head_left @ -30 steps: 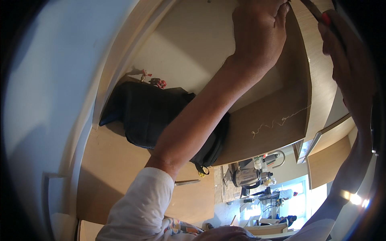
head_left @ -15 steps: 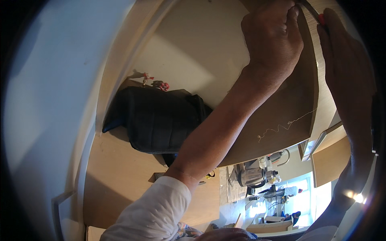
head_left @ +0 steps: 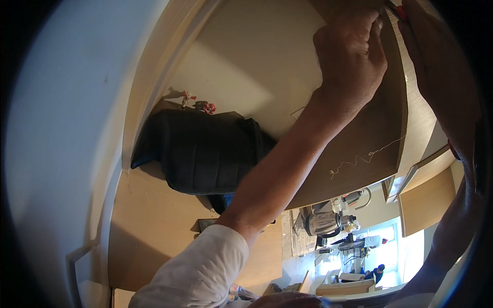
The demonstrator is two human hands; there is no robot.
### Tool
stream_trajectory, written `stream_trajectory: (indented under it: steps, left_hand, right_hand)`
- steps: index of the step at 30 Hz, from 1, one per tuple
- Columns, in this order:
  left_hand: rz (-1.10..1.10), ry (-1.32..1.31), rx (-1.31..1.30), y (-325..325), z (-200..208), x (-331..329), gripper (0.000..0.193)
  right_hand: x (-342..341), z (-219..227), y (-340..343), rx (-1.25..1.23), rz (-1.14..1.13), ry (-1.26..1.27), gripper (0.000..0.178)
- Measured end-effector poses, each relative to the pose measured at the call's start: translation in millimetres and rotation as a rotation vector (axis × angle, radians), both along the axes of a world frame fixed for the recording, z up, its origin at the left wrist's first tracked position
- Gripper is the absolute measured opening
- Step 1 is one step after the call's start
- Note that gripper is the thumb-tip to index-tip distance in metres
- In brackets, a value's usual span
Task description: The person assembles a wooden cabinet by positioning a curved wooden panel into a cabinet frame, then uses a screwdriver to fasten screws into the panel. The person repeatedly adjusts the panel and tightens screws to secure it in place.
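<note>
My left hand [head_left: 352,59] is closed at the upper middle, against the dark inner face of a wooden cabinet panel [head_left: 359,149]. Its fingertips face the panel's edge; what they grip, if anything, is hidden. At the upper right, my right hand [head_left: 444,66] lies along the lighter outer wood, mostly in shadow. By its fingertips shows a tool with a red handle [head_left: 401,13] and a dark metal shaft. The shaft's far end passes out at the top of the picture, close to my left fingers. A pale wavy thread [head_left: 354,163] hangs on the panel.
A black padded bag [head_left: 205,151] rests inside the cabinet, beside two red-handled valves [head_left: 208,108] on the back wall. A pale wall [head_left: 67,128] stands at left. Beyond the panel are a blender-like appliance [head_left: 323,224], an open cabinet door [head_left: 426,205] and two people [head_left: 375,241].
My right hand and the red-handled tool have shifted slightly up and left in the view. My left hand stays closed, nearly in the same spot and slightly lower.
</note>
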State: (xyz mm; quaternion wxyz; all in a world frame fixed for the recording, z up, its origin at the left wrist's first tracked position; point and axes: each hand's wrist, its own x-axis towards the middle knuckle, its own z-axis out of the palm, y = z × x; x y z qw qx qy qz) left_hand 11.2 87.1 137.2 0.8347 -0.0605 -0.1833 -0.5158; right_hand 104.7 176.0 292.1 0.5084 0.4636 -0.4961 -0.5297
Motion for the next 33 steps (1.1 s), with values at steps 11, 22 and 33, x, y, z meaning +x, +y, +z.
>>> stream_trajectory:
  steps: [11,22,33]
  left_hand:
    - [-0.021,-0.019,-0.086,-4,-4,-2,0.013]
    - [-0.047,0.028,-0.018,9,0,-11,0.007]
    - [-0.118,-0.005,-0.060,15,-3,-12,0.007]
  right_hand:
    - [14,-9,-5,0.073,0.143,0.030,0.030]
    - [7,-13,0,-0.008,0.019,-0.118,0.030]
    - [12,-12,4,-0.166,-0.183,-0.051,0.035]
